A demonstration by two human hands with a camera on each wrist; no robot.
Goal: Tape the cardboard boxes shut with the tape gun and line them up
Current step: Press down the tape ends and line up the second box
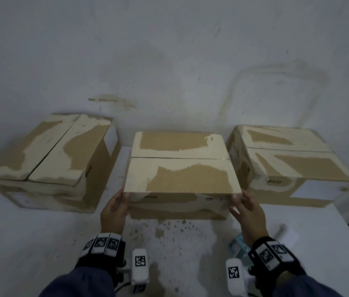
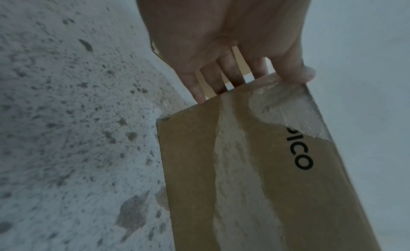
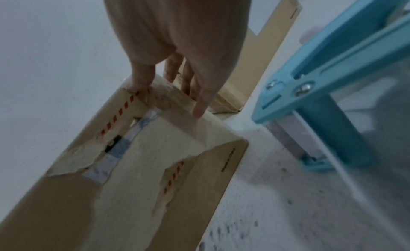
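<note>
so left hand (image 1: 113, 211) and right hand (image 1: 249, 211) press straight fingers against the ends of the torn brown cardboard box (image 1: 180, 179), long axis between them

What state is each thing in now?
left box, flaps down
middle box, flaps down, between both hands
right box, flaps down
tape gun, lying on table, untouched
left hand, straight fingers press middle box's side
right hand, straight fingers press its other side
</note>
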